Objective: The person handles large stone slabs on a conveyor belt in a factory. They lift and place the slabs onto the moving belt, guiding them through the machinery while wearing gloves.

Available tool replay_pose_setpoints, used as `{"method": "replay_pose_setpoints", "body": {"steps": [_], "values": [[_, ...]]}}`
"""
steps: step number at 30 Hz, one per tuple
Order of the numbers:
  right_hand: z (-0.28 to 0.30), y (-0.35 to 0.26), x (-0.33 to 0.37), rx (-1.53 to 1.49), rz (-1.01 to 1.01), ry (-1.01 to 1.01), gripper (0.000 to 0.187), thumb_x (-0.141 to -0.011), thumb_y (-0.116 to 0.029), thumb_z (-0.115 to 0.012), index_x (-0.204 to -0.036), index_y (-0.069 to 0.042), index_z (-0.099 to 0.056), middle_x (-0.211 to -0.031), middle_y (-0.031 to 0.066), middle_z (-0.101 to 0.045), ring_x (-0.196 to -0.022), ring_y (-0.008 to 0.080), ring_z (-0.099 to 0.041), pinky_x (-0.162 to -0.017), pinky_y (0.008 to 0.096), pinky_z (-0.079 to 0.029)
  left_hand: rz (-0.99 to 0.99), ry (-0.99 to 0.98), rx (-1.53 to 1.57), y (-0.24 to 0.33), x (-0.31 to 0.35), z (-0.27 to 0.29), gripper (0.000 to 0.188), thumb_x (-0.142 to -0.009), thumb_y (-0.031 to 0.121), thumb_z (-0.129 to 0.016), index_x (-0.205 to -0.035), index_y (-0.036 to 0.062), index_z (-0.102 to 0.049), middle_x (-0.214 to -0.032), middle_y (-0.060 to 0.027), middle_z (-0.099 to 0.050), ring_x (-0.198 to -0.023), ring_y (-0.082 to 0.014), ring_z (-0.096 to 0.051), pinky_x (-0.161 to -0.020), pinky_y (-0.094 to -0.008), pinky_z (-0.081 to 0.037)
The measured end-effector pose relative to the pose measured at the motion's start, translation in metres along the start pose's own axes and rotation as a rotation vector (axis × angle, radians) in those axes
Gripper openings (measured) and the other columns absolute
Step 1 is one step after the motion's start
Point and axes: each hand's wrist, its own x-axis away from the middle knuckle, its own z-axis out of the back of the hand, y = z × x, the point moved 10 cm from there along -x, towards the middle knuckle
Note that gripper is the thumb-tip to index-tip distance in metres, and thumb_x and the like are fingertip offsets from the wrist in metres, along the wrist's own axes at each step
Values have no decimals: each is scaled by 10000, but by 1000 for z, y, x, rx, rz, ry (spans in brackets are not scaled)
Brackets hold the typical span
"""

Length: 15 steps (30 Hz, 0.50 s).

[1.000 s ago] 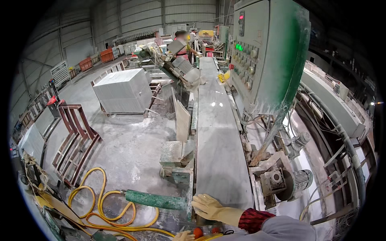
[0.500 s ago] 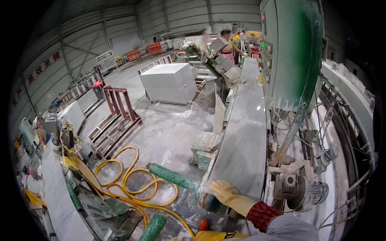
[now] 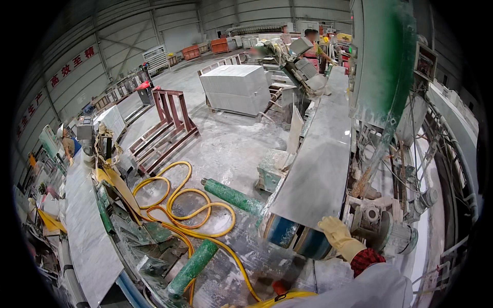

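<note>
My right hand [image 3: 339,237], in a pale yellow rubber glove, is at the near right corner of a long grey stone slab [image 3: 313,179]. Its fingers are stretched out toward the slab's edge and grip nothing that I can see. Whether the fingertips press on the slab or only hover beside it is hard to tell. The slab lies flat on a conveyor line running away from me. Just below its near edge, blue rollers [image 3: 281,231] show. My left hand is not in view.
Left of the slab, green rollers [image 3: 231,195] jut over the wet floor near a coiled yellow hose [image 3: 177,220]. A motor [image 3: 395,238] and green cabinet [image 3: 382,66] stand right. Another slab [image 3: 90,215] lies far left, near a person [image 3: 69,143]. Behind are a rack [image 3: 164,128] and stacked slabs [image 3: 233,90].
My right hand has shifted right, from flat on the slab's near left part to its near right corner. The view has moved, showing more of the blue rollers.
</note>
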Motion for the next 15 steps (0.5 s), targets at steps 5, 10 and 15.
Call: {"method": "replay_pose_setpoints", "body": {"steps": [5, 10, 15], "values": [[-12, 26, 19, 12, -160, 185, 341, -1012, -133, -580, -1322, -146, -722, -1369, 135, -698, -1321, 356, -629, -1187, 460, -479, -39, 44, 76, -23, 24, 70, 524, -1084, 393, -693, -1408, -14, -633, -1217, -206, -785, -1059, -276, -768, -915, -430, -629], [-49, 22, 44, 205, -539, 397, 306, -987, -104, -585, -1255, -88, -731, -1312, 162, -718, -1207, 369, -672, -1054, 479, -537, -122, 174, 208, -51, 69, 189, 523, -1075, 380, -712, -1399, -23, -634, -1201, -207, -788, -1049, -260, -771, -908, -414, -634], [-107, -182, -21, -73, 9, 256, 247, -881, -89, -659, -1118, -65, -723, -1190, 242, -724, -1144, 443, -665, -973, 537, -546, -217, 417, 435, -108, 147, 320, 499, -1063, 356, -733, -1372, -24, -640, -1180, -203, -792, -1027, -244, -772, -902, -400, -636]]}}
